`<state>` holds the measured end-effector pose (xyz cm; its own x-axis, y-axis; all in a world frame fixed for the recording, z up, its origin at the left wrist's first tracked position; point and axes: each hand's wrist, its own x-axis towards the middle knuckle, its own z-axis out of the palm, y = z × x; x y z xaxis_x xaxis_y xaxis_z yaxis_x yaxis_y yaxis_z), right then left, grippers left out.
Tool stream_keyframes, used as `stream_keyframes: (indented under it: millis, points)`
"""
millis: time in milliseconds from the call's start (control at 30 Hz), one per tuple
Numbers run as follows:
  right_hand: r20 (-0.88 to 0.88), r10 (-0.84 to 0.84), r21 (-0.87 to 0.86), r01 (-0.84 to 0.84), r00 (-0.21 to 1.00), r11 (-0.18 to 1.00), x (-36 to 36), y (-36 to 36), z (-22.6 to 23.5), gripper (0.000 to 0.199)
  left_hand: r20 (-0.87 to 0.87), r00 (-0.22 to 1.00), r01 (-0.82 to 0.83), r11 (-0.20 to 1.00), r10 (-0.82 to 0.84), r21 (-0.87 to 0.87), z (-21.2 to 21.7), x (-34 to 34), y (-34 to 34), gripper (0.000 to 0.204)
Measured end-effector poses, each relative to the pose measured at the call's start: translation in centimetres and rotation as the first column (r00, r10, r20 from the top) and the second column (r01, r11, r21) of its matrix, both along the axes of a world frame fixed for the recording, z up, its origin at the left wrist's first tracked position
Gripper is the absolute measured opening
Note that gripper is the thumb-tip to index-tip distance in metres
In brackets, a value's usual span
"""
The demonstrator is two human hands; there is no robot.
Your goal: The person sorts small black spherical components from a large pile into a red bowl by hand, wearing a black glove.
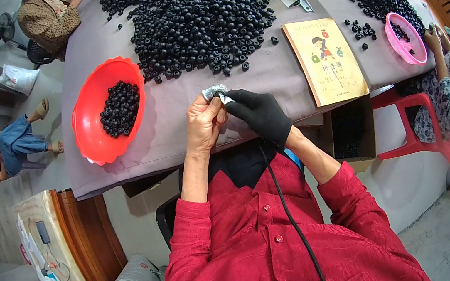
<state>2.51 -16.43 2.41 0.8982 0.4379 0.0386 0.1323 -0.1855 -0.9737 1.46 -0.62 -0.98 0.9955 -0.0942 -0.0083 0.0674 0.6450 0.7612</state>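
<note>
Red shirt (251,228) cropped, left fingers (210,110) and right fingers (238,101) pinch a half-hidden pale scrap (224,98).

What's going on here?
A person in a red shirt sits at a table. Their bare left hand and black-gloved right hand meet at a small grey-and-white thing; can't tell what it is or which hand grips it. A heap of black pieces lies ahead, with more in the red bowl to the left. A booklet lies to the right. Others sit around the table.
</note>
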Motion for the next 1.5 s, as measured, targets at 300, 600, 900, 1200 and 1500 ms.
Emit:
stream_keyframes:
  millis: [300,600,900,1200,1500]
  points:
    - [-0.021,0.012,0.077,-0.01,1.0,0.997,0.2,0.0,-0.3,0.033,-0.017,1.0,-0.005,0.999,0.005,0.037,0.3,-0.2,0.1,0.015]
    - [-0.065,0.002,0.104,0.005,0.998,0.995,0.3,-0.1,0.0,0.034,0.012,1.0,0.004,0.99,-0.005,0.14,0.2,-0.3,0.3,0.015]
    - [-0.009,0.02,0.16,-0.019,1.0,0.987,0.0,-0.1,-1.1,0.034,-0.02,1.0,0.011,1.0,-0.011,-0.018,0.2,-0.3,0.2,0.016]
    - [-0.014,0.033,0.155,-0.03,0.999,0.987,0.2,-0.2,-0.7,0.035,-0.001,0.999,0.05,0.998,-0.05,-0.045,0.2,-0.2,0.4,0.016]
    - [-0.014,0.024,0.144,-0.022,1.0,0.989,0.3,-0.3,-0.6,0.034,-0.029,0.999,0.031,0.999,-0.032,-0.038,0.2,-0.2,0.3,0.013]
